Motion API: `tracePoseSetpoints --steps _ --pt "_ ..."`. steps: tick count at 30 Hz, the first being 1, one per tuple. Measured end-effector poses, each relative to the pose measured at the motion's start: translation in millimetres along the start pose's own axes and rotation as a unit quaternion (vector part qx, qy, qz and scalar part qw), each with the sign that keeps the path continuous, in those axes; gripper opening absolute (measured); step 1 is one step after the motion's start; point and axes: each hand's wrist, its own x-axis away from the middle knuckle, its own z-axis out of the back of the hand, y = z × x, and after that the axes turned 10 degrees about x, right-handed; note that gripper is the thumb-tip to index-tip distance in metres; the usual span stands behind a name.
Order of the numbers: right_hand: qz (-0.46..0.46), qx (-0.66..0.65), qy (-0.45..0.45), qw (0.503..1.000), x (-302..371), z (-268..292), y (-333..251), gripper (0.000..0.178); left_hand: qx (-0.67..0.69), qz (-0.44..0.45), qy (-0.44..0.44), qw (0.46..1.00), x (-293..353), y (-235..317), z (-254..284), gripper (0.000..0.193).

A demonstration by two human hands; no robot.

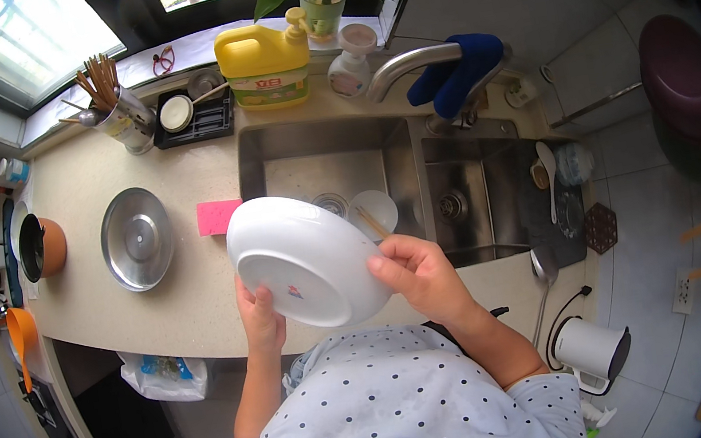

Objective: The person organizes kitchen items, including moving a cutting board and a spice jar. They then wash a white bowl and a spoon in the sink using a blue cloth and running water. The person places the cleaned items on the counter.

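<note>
A white plate [306, 256] is held up over the counter's front edge and the near left of the sink, its underside with a small mark turned toward me. My left hand [260, 314] grips its lower left rim, fingers hidden behind it. At the right rim my right hand [419, 274] pinches the plate between thumb and fingers. Behind it, in the large sink basin [385, 147], lie a small white bowl [378, 207] and a pair of chopsticks [370, 221]. A pink sponge [220, 217] rests on the counter just left of the plate.
On the left counter stand a metal dish [137, 240] and a brown pot [43, 246]. A yellow detergent jug [264, 65], a soap dispenser [351, 62] and a chopstick holder [126, 120] line the back. The faucet [409, 63] arches over the sink; a white kettle [588, 347] is at right.
</note>
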Motion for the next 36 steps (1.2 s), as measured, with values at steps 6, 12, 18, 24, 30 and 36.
tracePoseSetpoints --steps 6,12,18,24,30,36 --pt "0.005 0.014 0.005 1.000 4.0 -0.2 -1.5 0.022 -0.019 -0.012 -0.002 1.000 -0.9 3.6 -1.7 0.083" --pt "0.010 -0.006 -0.039 0.999 3.7 3.0 2.0 0.022 -0.019 -0.013 -0.004 1.000 -2.1 3.2 5.9 0.089" --pt "0.016 0.001 -0.086 0.996 7.1 3.3 -4.3 0.022 -0.031 -0.023 -0.015 0.999 -2.4 9.6 10.7 0.090" --pt "0.019 0.027 -0.115 0.993 8.4 5.4 -8.3 0.023 -0.034 -0.025 -0.026 0.999 -3.9 10.4 18.3 0.090" --pt "0.018 0.033 -0.127 0.991 9.6 9.0 -12.1 0.023 -0.036 -0.030 -0.032 0.998 -3.6 12.7 16.5 0.091" --pt "0.015 0.033 -0.130 0.991 9.5 8.9 -15.8 0.022 -0.050 -0.050 -0.039 0.997 -4.2 14.0 16.2 0.090"
